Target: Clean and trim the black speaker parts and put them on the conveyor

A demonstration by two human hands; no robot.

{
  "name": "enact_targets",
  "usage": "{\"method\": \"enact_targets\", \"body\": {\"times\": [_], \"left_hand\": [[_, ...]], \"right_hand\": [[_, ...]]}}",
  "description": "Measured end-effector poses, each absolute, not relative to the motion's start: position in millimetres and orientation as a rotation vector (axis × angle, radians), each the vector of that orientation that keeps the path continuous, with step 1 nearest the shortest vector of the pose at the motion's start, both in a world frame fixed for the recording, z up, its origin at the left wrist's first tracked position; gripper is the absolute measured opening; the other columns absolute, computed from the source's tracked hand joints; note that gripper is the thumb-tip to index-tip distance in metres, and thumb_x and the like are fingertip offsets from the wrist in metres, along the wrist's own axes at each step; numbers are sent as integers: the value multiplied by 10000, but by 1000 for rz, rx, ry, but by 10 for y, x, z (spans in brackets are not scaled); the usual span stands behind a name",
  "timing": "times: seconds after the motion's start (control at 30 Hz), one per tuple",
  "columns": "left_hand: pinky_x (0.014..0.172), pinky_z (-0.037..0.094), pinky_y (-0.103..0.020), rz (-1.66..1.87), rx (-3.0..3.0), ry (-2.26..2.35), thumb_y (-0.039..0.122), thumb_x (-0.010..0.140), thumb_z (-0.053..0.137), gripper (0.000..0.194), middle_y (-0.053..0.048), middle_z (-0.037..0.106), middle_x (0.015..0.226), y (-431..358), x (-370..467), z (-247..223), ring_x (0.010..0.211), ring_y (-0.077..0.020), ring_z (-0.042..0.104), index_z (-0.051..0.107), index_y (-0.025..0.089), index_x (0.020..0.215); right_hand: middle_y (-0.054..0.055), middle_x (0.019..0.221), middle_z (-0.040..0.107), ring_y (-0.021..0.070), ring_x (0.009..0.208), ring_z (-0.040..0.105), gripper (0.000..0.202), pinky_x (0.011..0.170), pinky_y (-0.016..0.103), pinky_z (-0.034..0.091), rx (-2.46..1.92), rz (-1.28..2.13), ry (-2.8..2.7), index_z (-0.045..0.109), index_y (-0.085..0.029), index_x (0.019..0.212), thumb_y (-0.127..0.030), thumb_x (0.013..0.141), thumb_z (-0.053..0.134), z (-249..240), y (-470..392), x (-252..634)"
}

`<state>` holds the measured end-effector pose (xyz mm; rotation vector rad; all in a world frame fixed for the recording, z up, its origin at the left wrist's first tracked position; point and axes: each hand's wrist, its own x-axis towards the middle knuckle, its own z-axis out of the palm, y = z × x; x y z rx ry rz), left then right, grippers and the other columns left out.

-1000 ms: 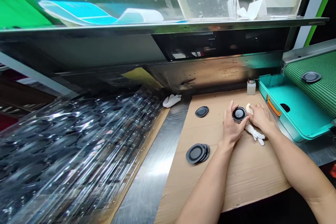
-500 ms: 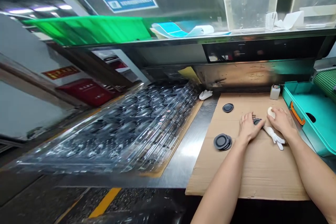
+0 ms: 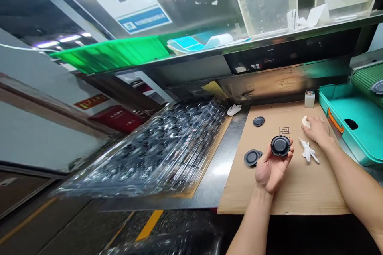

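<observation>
Within the curled left hand, left of which lie a disc stack and 1 lone disc, perhaps finished, perhaps waiting, sits 1 black disc, seemingly mid-work, while the right hand pinches a cream pad.

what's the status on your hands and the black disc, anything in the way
Left hand gripping black disc by its edge. Right hand holding cream pad. Crumpled white item on cardboard between them, seemingly not blocking.

I'm looking in on a factory: green conveyor belt, stacked clear plastic trays, "2#" sign, yellow floor line.
</observation>
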<state>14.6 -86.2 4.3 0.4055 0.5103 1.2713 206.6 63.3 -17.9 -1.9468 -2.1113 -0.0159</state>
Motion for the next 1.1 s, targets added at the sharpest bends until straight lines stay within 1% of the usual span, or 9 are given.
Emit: {"method": "enact_targets", "body": {"times": [0.07,0.13,0.43,0.53,0.63,0.77,0.9,1.03,1.1], "left_hand": [[958,539,-368,1272,301,479,456,961,515,457,-183,633,1334,-1059,144,48,1079,-244,672,628,134,1266],[963,543,-383,1274,253,482,457,964,512,478,-192,624,1347,-1169,167,38,1091,-256,671,615,132,1298],[1067,506,-424,1302,279,524,472,922,595,531,-171,619,1378,-1264,153,49,1234,-300,622,587,148,1342],[1069,506,-444,1301,271,512,472,922,592,519,-172,617,1384,-1288,148,13,1248,-313,614,601,144,1325],[1082,497,-417,1300,257,497,456,929,592,484,-165,613,1394,-1305,148,-20,1248,-300,616,622,136,1290],[1094,490,-434,1293,261,505,459,926,595,492,-151,621,1386,-1318,133,-36,1264,-300,606,610,157,1314],[1087,496,-429,1284,245,503,469,915,608,496,-172,599,1406,-1331,150,-47,1287,-310,584,628,139,1284],[1083,493,-409,1281,275,539,493,922,595,475,-181,577,1426,-1350,164,-63,1253,-300,605,663,121,1211],[1074,496,-423,1337,353,616,496,896,636,479,-179,593,1403,-1360,71,-65,1202,-293,636,657,135,1210]], "right_hand": [[145,1159,633,310,1138,529,392,912,383,397,-1952,-6,-2106,647,-214,1217,-455,940,510,-191,655,2076],[148,1177,628,314,1145,525,418,925,392,394,-1955,1,-2100,641,-221,1245,-475,938,512,-196,678,2080],[152,1211,618,316,1161,520,461,964,399,388,-1948,21,-2090,629,-221,1279,-505,928,532,-222,750,2110],[149,1202,618,313,1157,525,471,966,392,391,-1941,6,-2088,626,-219,1281,-514,924,538,-248,776,2120],[148,1206,616,312,1157,523,474,967,391,390,-1944,3,-2086,625,-222,1283,-518,925,533,-255,782,2123],[152,1212,617,319,1153,520,477,958,397,388,-1950,11,-2094,624,-224,1293,-516,928,526,-229,757,2115],[151,1225,615,322,1149,523,479,949,400,388,-1958,20,-2085,619,-225,1305,-509,934,513,-196,731,2101],[149,1205,619,320,1148,526,484,945,397,393,-1970,21,-2083,625,-223,1296,-518,927,522,-186,722,2088],[148,1192,621,320,1144,526,477,940,396,395,-1976,23,-2082,634,-227,1283,-520,923,527,-190,724,2086]]}}
